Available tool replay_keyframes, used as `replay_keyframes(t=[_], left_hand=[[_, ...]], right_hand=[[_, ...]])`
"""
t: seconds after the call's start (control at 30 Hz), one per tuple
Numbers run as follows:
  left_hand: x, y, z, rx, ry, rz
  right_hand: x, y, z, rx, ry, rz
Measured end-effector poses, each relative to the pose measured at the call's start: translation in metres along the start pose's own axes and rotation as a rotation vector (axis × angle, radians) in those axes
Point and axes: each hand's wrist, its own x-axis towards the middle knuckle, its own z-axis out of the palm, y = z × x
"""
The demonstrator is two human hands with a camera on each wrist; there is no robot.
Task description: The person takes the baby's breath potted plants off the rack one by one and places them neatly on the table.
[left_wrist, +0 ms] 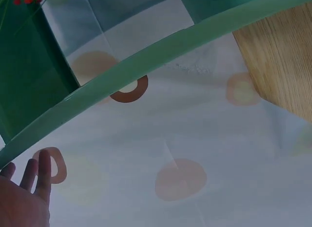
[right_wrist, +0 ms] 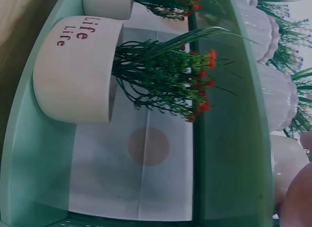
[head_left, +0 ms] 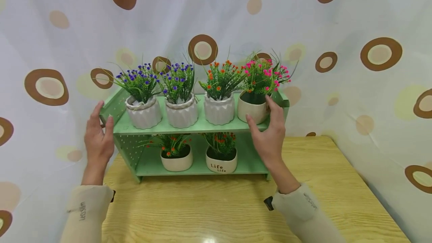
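Note:
A light green two-tier shelf (head_left: 182, 130) stands on the wooden table, bearing small potted artificial flowers. My right hand (head_left: 270, 136) is at the upper tier's right end, its thumb and fingers around the cream pot (head_left: 249, 107) of pink flowers. At the shelf's left side panel (head_left: 116, 104) is my left hand (head_left: 99, 138), fingers extended and holding nothing; the left wrist view shows those fingers (left_wrist: 44, 171) by the panel's edge. Left of the pink flowers, white fluted pots hold orange flowers (head_left: 218, 110), purple flowers (head_left: 182, 113) and more purple flowers (head_left: 144, 115).
On the lower tier sit two cream pots with orange-red flowers, one plain (head_left: 177, 162) and one lettered "Life" (head_left: 221, 163). The wooden table (head_left: 202, 205) extends in front and to the right. A patterned curtain (head_left: 222, 14) hangs close behind.

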Motion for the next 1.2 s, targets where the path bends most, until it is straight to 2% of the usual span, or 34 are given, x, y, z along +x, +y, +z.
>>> replay_keyframes(t=[0.13,0.4,0.8,1.2], left_hand=[[0.0,-0.001,0.005,-0.029,0.024,-0.027],[0.001,-0.004,0.006,-0.031,0.055,0.023],[0.002,-0.005,0.003,-0.038,0.06,0.027],[0.002,-0.005,0.001,-0.055,0.007,-0.013]], right_hand=[[-0.002,0.002,0.007,0.008,0.053,0.008],[0.0,0.006,0.012,-0.023,0.104,0.005],[0.003,0.005,0.012,-0.041,0.068,0.01],[0.002,0.007,0.004,-0.046,0.024,-0.02]])
